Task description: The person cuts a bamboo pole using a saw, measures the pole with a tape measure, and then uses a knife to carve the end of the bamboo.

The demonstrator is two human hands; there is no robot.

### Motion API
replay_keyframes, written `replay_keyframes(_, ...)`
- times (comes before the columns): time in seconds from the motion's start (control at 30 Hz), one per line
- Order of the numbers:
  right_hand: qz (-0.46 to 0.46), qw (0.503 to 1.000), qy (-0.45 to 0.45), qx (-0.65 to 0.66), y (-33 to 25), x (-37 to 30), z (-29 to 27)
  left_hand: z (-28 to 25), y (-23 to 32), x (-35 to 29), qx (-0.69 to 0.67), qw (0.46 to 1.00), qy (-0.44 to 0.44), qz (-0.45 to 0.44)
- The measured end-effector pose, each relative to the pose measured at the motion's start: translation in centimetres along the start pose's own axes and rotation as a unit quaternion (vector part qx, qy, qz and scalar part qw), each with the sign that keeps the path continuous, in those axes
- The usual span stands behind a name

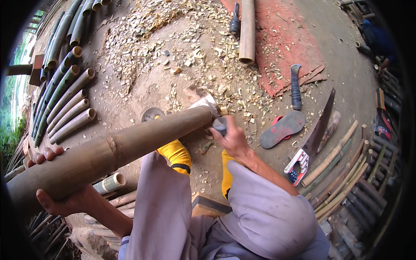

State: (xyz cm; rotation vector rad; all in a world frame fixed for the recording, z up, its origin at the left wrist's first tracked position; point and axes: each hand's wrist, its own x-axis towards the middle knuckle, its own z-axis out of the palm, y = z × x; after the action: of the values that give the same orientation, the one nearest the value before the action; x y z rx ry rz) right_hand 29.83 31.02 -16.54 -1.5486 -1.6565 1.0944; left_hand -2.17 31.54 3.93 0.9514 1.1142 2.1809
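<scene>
The thick bamboo pole (134, 142) is held slantwise above the left leg (164, 212). Its left part is gripped by the left hand (69, 202), with thumb and fingers on opposite sides. A dark handle (219, 126) is clasped in the right hand (234, 139), just beside the pole's right end. A handsaw (318, 128) is laid farther right.

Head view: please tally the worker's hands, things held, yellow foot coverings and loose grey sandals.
Hands: 2 (left hand, right hand)
Things held: 2 (bamboo pole, dark handle)
Yellow foot coverings: 2
Loose grey sandal: 1
Total: 7
</scene>
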Motion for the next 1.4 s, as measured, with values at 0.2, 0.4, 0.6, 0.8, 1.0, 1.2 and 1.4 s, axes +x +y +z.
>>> replay_keyframes(0.2,0.093,0.991,-0.081,0.059,-0.1,-0.5,-0.6,-2.0,0.9,0.6,-0.01,0.999,-0.037,0.01)
replay_keyframes(0.4,0.029,0.997,-0.054,-0.036,0.7,-0.2,-1.4,-2.4,-0.2,0.9,-0.034,0.994,-0.103,0.005)
replay_keyframes(0.6,0.127,0.986,-0.102,0.021,0.8,-0.2,-2.1,-3.8,0.0,1.7,-0.075,0.983,-0.166,-0.004)
replay_keyframes(0.8,0.006,0.998,-0.066,0.005,1.3,-0.2,-0.8,-2.1,0.9,1.0,0.021,0.993,-0.12,-0.009)
replay_keyframes(1.0,0.057,0.992,-0.109,-0.001,0.6,0.0,-1.0,0.5,0.9,1.1,0.046,0.998,0.038,-0.006)
replay_keyframes(1.2,-0.149,0.986,0.064,0.03,-4.1,-0.4,-1.6,-1.7,1.5,1.2,0.022,1.0,-0.02,0.011)
replay_keyframes(1.4,0.13,0.987,-0.093,0.021,2.5,0.4,-0.3,-0.4,1.2,0.8,0.014,1.0,-0.017,0.015)
